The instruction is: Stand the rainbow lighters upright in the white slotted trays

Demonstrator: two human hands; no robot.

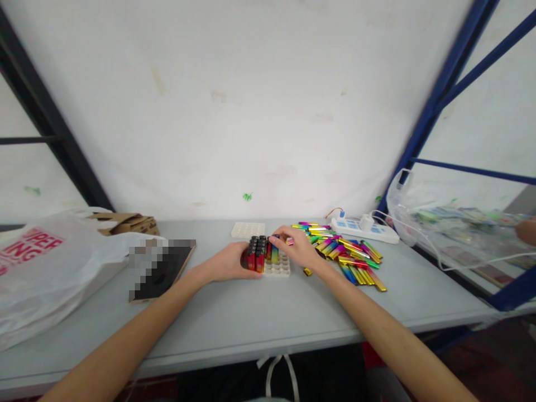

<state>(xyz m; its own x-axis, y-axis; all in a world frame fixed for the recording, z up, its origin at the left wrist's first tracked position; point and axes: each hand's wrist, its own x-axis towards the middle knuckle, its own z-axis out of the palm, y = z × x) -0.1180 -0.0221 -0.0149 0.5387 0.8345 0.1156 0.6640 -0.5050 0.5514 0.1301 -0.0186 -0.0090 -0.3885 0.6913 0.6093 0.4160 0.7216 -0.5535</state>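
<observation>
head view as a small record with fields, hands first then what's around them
left hand: around the left side of red, black-topped lighter-like pieces
right hand: at a rainbow-coloured piece in the near tray
near tray: white, pocketed, partly filled
far tray: white, near the wall
on the right: metallic multicoloured pile, white power strip
on the left: plastic bag, cardboard

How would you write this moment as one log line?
left hand: against red pieces | right hand: at multicoloured piece on white tray | tray's right: shiny pieces
</observation>
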